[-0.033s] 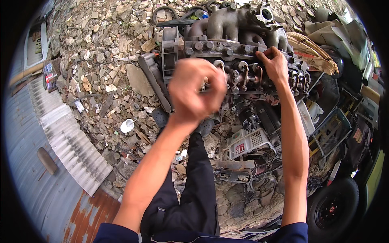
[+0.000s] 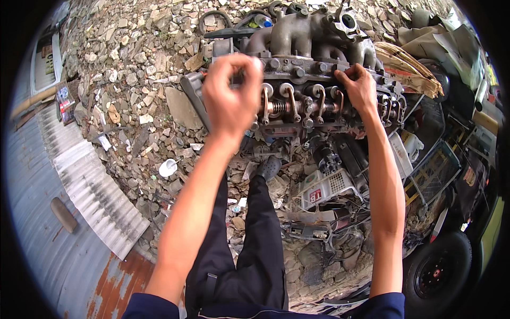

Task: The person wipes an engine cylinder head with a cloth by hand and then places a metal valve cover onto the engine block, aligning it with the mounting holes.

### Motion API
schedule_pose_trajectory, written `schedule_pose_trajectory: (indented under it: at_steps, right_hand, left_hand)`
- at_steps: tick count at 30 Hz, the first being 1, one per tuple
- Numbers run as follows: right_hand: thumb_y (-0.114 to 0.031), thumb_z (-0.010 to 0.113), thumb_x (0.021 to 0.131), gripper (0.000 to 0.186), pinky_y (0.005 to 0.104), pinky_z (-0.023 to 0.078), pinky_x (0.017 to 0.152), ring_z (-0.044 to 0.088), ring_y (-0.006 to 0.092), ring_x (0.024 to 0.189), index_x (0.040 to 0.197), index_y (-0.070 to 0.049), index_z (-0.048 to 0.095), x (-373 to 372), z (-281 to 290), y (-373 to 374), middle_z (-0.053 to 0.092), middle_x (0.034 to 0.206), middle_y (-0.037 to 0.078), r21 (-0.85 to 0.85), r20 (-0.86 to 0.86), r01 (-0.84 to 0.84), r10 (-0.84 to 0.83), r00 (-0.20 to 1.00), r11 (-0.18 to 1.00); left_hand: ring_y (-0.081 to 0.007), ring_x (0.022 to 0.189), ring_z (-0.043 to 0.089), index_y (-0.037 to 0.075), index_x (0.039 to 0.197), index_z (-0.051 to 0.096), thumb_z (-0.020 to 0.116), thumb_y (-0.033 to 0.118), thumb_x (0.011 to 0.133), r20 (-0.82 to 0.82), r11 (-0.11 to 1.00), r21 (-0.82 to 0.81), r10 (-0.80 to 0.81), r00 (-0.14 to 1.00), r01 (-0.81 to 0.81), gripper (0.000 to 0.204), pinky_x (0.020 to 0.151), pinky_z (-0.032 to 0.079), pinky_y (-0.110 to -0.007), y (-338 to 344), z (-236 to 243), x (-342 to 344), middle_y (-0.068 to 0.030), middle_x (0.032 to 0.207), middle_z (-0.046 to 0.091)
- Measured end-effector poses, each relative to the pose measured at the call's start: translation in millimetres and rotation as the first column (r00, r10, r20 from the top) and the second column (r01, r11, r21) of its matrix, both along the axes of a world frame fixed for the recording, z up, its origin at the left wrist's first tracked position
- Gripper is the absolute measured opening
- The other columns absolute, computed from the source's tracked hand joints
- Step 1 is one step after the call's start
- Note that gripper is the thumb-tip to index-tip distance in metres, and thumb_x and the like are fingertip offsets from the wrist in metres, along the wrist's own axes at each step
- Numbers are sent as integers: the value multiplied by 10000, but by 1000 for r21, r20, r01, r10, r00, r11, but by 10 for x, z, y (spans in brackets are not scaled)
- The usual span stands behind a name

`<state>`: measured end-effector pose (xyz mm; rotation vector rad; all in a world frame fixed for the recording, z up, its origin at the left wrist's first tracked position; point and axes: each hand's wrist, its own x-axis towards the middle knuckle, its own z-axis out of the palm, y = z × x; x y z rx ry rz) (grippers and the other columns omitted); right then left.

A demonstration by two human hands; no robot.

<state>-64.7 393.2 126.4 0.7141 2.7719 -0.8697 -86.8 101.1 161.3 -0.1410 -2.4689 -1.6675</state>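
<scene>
A dirty metal engine head (image 2: 297,70) lies on the stones, its rocker arms and springs (image 2: 277,108) bared along the near side. Behind it rises a grey manifold (image 2: 291,33). My left hand (image 2: 232,98) is raised over the left end of the head, fingers curled round toward the thumb and slightly blurred. Whatever it may hold is hidden. My right hand (image 2: 359,89) rests at the right part of the head, beside a row of bolts (image 2: 320,67). Its thumb and forefinger are drawn together at the metal; I cannot make out anything between them.
A long dark cover (image 2: 195,98) leans at the head's left end. Near the right forearm lie a white plastic basket (image 2: 325,189), a grey crate (image 2: 434,173) and loose machine parts. Corrugated sheets (image 2: 98,181) border the left; a wheel (image 2: 442,274) stands at lower right. Rubble covers the ground.
My left hand has moved left and slightly up, uncovering more of the rocker arms. My right hand has stayed at about the same spot on the head.
</scene>
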Motion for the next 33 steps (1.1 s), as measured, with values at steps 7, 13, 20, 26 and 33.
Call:
schedule_pose_trajectory:
  at_steps: [7, 13, 20, 26, 33]
  right_hand:
    - [-273, 779, 816, 313, 327, 503, 647, 623, 169, 643, 818, 14, 653, -49, 6, -138, 685, 726, 121, -117, 19, 75, -73, 997, 990]
    - [-214, 776, 822, 283, 326, 492, 616, 602, 173, 621, 811, 32, 636, -27, 69, -132, 667, 709, 130, -151, 31, 126, -123, 992, 981]
    - [-223, 781, 804, 305, 371, 486, 644, 606, 274, 662, 806, 34, 617, -39, 48, -119, 629, 736, 157, -128, 50, 111, -106, 993, 985]
    - [-212, 782, 806, 297, 368, 486, 648, 604, 267, 675, 794, 24, 602, -87, 85, -133, 617, 740, 139, -107, 61, 104, -98, 993, 989]
    - [-203, 767, 813, 249, 389, 474, 684, 589, 291, 724, 801, -8, 613, -102, 44, -142, 611, 779, 120, -38, 25, 39, -38, 999, 999]
  left_hand:
    - [-139, 898, 642, 48, 992, 698, 680, 251, 907, 219, 988, -23, -144, 965, 153, 221, 802, 479, -288, 131, -844, -710, -44, 920, 705]
    - [-206, 842, 659, 38, 976, 673, 664, 269, 930, 112, 985, -170, 48, 993, -29, 236, 806, 504, -344, 259, -857, -642, -76, 877, 696]
    - [-110, 662, 585, 18, 1039, 645, 642, 131, 949, 136, 985, -161, 84, 987, -62, 145, 637, 482, -281, 288, -765, -599, -42, 771, 651]
    - [-94, 630, 555, 5, 1023, 655, 667, 113, 931, 131, 970, -241, 68, 989, -35, 143, 619, 471, -273, 274, -759, -591, -37, 770, 634]
    - [-113, 612, 483, 14, 1022, 682, 705, 66, 889, 62, 955, -296, 48, 997, -28, 145, 593, 451, -281, 282, -722, -593, -19, 715, 545]
